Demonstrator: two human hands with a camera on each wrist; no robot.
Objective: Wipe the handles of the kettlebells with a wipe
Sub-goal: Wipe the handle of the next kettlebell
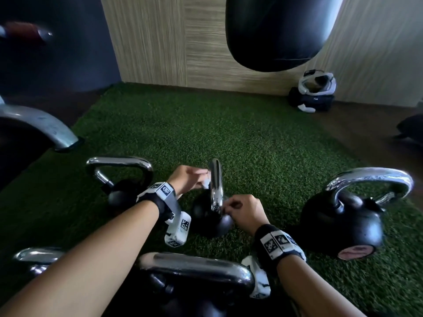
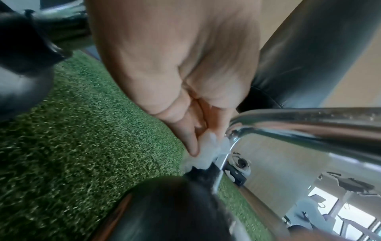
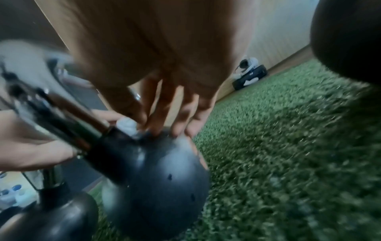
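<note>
A small black kettlebell with a chrome handle stands on the green turf in the middle of the head view. My left hand is at the handle's left side and pinches a white wipe against the chrome near the handle's foot. My right hand is at the handle's base on the right, fingers curled down. In the right wrist view its fingertips touch the top of the black ball, and thumb and forefinger meet on the wipe there. Motion blurs both wrist views.
Other kettlebells stand around: one at back left, a large one on the right, one close in front, one at front left. A black punching bag hangs ahead. A dark bag lies by the wall.
</note>
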